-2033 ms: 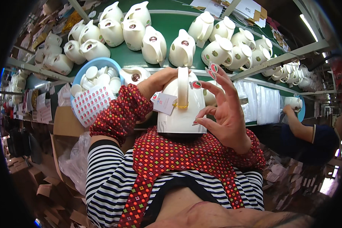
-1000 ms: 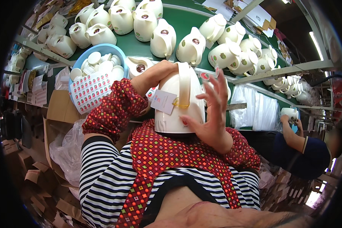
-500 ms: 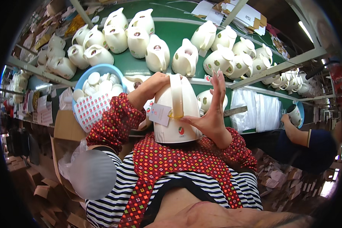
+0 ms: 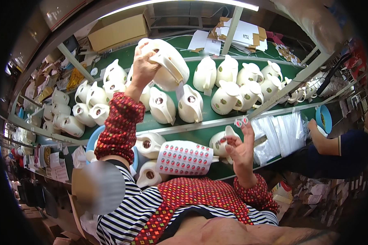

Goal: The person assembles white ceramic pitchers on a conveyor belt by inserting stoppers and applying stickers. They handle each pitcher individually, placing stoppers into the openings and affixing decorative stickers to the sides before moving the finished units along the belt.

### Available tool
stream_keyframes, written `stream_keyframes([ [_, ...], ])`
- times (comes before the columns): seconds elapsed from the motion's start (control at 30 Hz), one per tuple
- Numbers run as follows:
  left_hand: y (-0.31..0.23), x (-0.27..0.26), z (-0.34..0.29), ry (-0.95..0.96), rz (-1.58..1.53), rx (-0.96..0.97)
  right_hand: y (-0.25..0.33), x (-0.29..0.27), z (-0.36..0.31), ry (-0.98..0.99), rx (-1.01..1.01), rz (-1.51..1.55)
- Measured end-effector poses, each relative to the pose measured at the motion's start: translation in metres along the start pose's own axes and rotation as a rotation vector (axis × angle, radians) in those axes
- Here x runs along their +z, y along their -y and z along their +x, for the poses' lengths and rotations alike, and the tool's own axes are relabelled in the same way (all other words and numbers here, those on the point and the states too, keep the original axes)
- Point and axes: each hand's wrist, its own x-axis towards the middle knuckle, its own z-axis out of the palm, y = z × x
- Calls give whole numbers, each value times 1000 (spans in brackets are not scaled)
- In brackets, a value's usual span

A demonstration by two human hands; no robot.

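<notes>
My left hand (image 4: 145, 67) reaches far forward and grips a cream plastic kettle (image 4: 179, 65) near its top. The kettle is held tilted above the far row, with a paper tag (image 4: 180, 90) hanging from its handle. To the right, my right hand (image 4: 243, 157) is raised with its fingers apart, and small round red-and-white stickers (image 4: 238, 122) cling to its fingertips. Left of that hand, a white sheet with rows of similar stickers (image 4: 184, 158) lies in front of me. Two cream kettles (image 4: 150, 145) lie at its left edge, and another kettle (image 4: 224, 142) is partly hidden behind my right fingers.
Several cream kettles (image 4: 229, 98) stand in groups along the green bench (image 4: 151, 122). Clear plastic bags (image 4: 280, 136) lie at right, near another person's arm (image 4: 325, 141) and a blue bowl (image 4: 324, 119). My left sleeve partly covers a blue basin (image 4: 90, 145). Metal posts (image 4: 233, 30) frame the bench.
The kettle has gone from in front of my chest up and away over the far row, in my left hand. My right hand has left it. The sticker sheet has shifted right, off the basin.
</notes>
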Motion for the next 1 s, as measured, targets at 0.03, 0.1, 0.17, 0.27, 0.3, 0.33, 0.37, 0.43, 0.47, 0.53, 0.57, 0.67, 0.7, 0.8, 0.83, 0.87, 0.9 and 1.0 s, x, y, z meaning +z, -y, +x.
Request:
stream_keyframes([
  [0.03,11,6,8,-19,75,88,0,3,-20,-29,-13,-66],
  [0.1,71,45,17,-63,218,133,-8,-1,-14,-39,40,-33],
  [0.17,86,96,6,42,286,-5,-10,-10,-15,-77,58,-72],
  [0.27,107,138,-18,310,316,-170,-12,-14,-27,-126,89,-98],
  [0.3,119,149,-28,316,345,-150,-14,-16,-30,-143,87,-95],
  [0.33,131,164,-41,293,366,-130,-17,-18,-30,-160,95,-95],
  [0.37,151,169,-57,292,431,-100,-18,-17,-30,-162,116,-93],
  [0.43,179,176,-81,357,532,-74,-19,-15,-28,-169,139,-84],
  [0.47,174,181,-82,542,527,-174,-19,-16,-27,-189,159,-93],
  [0.53,149,183,-80,618,451,-291,-23,-20,-27,-201,172,-133],
  [0.57,151,167,-76,718,436,-262,-24,-17,-24,-190,179,-116],
  [0.67,185,91,-67,726,465,-39,-26,-9,-14,-144,209,-86],
  [0.7,183,68,-60,655,521,-11,-27,-9,-12,-145,208,-92],
  [0.8,208,3,-68,368,556,-518,-27,-2,-7,-128,219,-89],
  [0.83,208,0,-59,520,618,-813,-29,-2,-5,-138,214,-104],
  [0.87,222,-12,-69,578,670,-869,-31,1,-4,-129,218,-99],
  [0.9,245,-11,-86,570,615,-872,-35,4,-4,-115,231,-95],
  [1.0,305,0,-126,411,405,-955,-43,13,-3,-59,256,-74],
])
